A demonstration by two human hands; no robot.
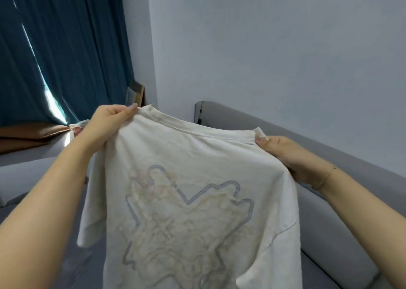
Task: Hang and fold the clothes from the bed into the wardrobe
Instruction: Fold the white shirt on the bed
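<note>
Held up above the grey bed [342, 212]: a cream T-shirt [189, 201] with a pale printed design, pinched at one shoulder by the left hand [107, 124] and gripped at the other by the right hand [283, 152]. Spread out for folding or hanging, by the look of it. Next, probably: laying flat to fold, or finding a hanger. No wardrobe in view; teal curtain [55, 53] behind.

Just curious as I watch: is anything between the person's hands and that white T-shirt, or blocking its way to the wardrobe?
Nothing is between them: the left hand and right hand already pinch the T-shirt at its shoulders. The wardrobe is out of view, so that path cannot be judged.
</note>
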